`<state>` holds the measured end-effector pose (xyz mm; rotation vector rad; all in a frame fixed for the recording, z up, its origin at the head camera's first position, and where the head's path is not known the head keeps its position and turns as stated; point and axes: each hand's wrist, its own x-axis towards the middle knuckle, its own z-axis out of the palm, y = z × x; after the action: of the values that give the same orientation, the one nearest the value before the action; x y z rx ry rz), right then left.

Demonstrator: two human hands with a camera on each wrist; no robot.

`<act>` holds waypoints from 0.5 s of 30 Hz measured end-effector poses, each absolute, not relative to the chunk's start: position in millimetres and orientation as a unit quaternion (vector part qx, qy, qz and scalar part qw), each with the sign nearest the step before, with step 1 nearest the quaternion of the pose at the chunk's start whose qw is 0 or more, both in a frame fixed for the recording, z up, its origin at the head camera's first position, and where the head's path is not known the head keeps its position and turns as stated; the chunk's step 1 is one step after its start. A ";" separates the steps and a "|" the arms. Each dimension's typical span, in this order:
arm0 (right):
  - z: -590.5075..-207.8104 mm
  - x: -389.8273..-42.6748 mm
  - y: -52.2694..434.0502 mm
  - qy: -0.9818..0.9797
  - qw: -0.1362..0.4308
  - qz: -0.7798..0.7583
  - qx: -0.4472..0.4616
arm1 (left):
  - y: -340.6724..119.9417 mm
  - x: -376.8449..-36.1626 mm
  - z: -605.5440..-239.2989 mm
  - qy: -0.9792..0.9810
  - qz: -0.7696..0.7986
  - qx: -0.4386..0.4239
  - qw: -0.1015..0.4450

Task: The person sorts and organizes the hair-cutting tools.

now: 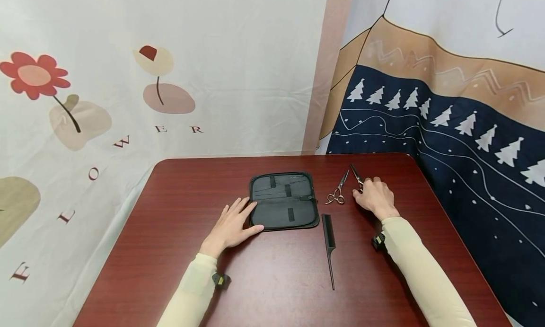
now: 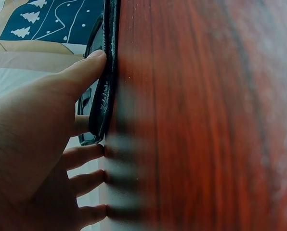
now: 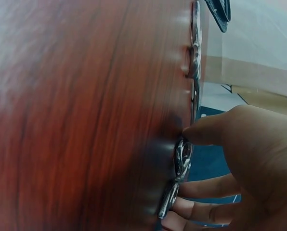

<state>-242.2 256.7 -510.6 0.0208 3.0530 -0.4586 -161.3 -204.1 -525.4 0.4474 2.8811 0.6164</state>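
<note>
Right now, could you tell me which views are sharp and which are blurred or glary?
Head view: sharp, evenly lit, soft sheen on the table. Left wrist view: left hand and case edge fairly clear, the tabletop smeared. Right wrist view: table blurred, bright glints on the scissors by the right hand.

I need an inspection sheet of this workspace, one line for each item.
Surface: dark red wooden table, glossy.
Job's things: open black case lying flat; scissors by the case, untouched; second scissors under the right hand.
Clutter: black tail comb in front of the case, untouched.
Hands: left hand flat on the table, fingers straight, thumb and a fingertip against the case's left edge; right hand with fingers curled on the second scissors' handles.
Cables: nothing seen.
Surroundings: flower-print cloth behind and at left; cloth with white trees at right.
</note>
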 end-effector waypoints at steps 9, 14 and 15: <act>-507.0 -242.8 266.7 0.986 0.028 -0.164 0.010 | -204.5 -160.9 -526.1 0.963 0.209 0.146 0.082; -505.5 -243.8 270.9 0.984 0.033 -0.177 0.011 | -204.0 -161.3 -526.4 0.963 0.210 0.147 0.086; -504.8 -243.9 271.5 0.983 0.035 -0.179 0.010 | -204.0 -161.3 -526.6 0.963 0.211 0.147 0.086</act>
<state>-243.9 271.5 -504.8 0.0296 3.0218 -0.5506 -161.3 -204.0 -526.6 0.4392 2.8694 0.6290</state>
